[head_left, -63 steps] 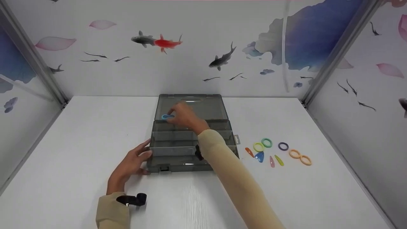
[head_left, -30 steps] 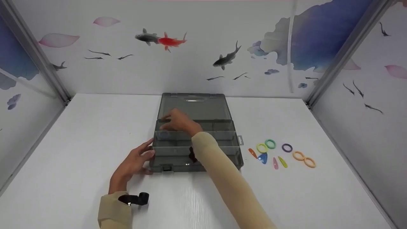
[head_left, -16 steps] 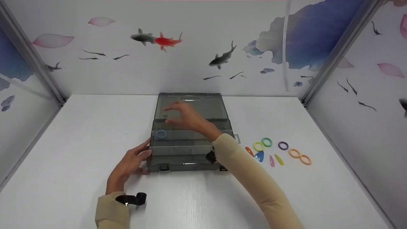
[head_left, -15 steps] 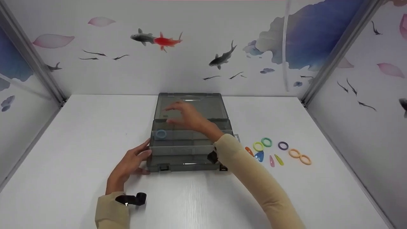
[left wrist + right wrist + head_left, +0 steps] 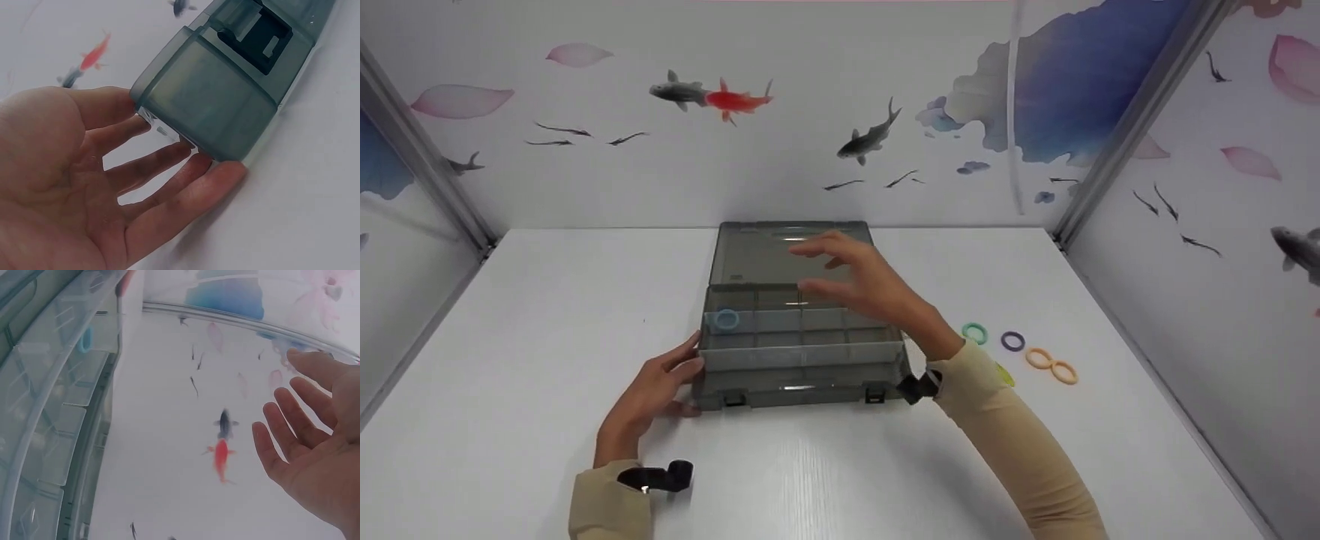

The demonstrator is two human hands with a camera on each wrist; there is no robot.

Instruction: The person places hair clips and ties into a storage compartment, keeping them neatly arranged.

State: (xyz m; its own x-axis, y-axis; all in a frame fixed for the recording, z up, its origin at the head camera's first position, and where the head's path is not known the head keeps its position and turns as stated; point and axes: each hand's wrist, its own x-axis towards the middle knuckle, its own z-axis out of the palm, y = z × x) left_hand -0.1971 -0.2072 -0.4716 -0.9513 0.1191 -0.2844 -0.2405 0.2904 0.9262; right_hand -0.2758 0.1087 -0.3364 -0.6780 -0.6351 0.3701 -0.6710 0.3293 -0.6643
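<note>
A smoky-grey compartment box (image 5: 810, 394) lies on the table with its lid (image 5: 750, 251) swung back flat behind it. At its left end sits a light-blue hair tie (image 5: 727, 319), seen through a clear divider. My left hand (image 5: 649, 390) touches the box's left end, fingers extended and spread along the side. My right hand (image 5: 874, 281) hovers over the box's back right part, fingers apart and holding nothing. To the right of the box lie a green hair tie (image 5: 974, 334), a purple hair tie (image 5: 1012, 341) and two orange hair ties (image 5: 1051, 366). My right forearm partly hides a yellow-green hair clip (image 5: 1005, 375).
The white table (image 5: 585, 300) is enclosed by printed panels (image 5: 780, 172) with fish and petals at the back and sides. The box's lid reaches close to the back panel. Two dark latches (image 5: 874, 395) stick out at the box's front.
My right hand lowered the blue hair tie into the box's left part and let go of it. It then lifted and moved right. My left hand stayed at the box's end.
</note>
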